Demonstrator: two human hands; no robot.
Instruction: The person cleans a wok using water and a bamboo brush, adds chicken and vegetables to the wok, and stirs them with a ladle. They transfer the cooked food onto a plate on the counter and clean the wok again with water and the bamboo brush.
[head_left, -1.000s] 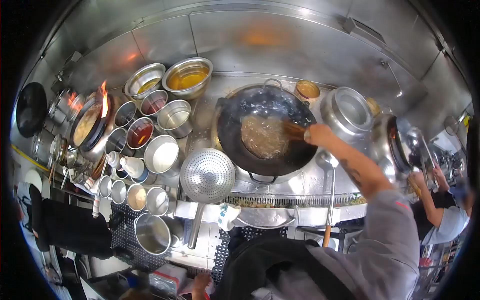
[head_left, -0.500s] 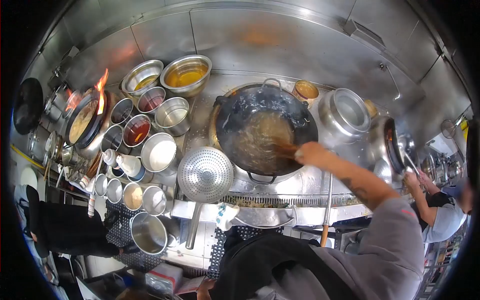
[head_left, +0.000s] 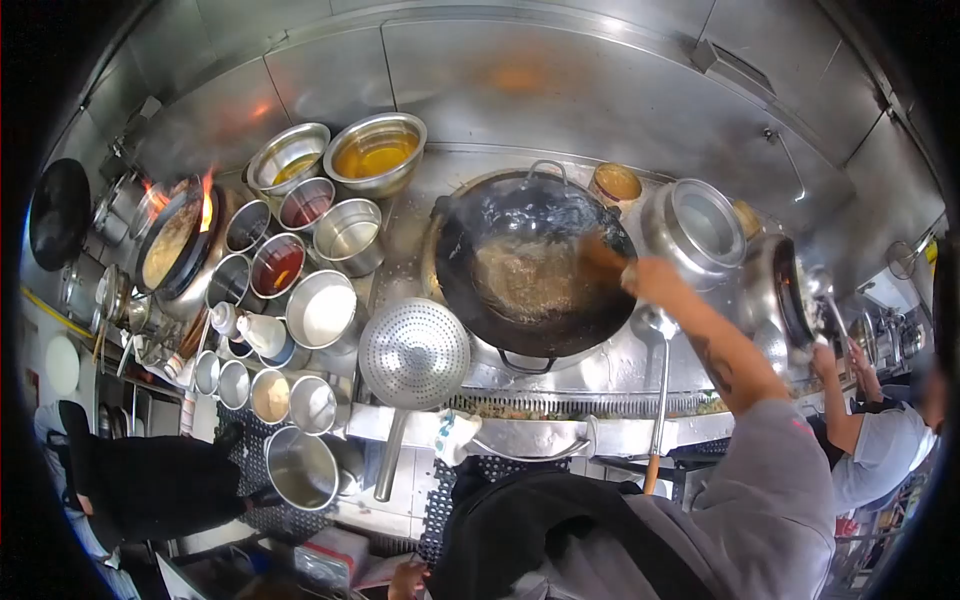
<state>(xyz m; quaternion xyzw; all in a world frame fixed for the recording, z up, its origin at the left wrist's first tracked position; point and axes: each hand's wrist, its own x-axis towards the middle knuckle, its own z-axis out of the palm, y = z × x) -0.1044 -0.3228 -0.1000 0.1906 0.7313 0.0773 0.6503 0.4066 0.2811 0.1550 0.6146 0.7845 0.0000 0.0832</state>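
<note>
Over the right rim of the large black wok, my right hand is closed round a brown wok brush, blurred by motion. Murky brownish water swirls in the wok bottom. My left hand hangs low beside my apron, at the bottom edge of the view; its fingers are too small and partly hidden to read. A ladle with a wooden handle end lies across the stove front, below my right forearm. To the left of the wok rests a perforated strainer, its handle pointing towards me.
Steel pots with sauces and powders crowd the left side, with two bowls of yellow oil behind. Flames rise at a far-left wok. Stacked metal pots stand right. A co-worker works at the right wok; another person stands left.
My right hand and the brush have swept to the right across the wok, uncovering more of the swirling water. The person on the left has shifted, and the co-worker's ladle has moved slightly.
</note>
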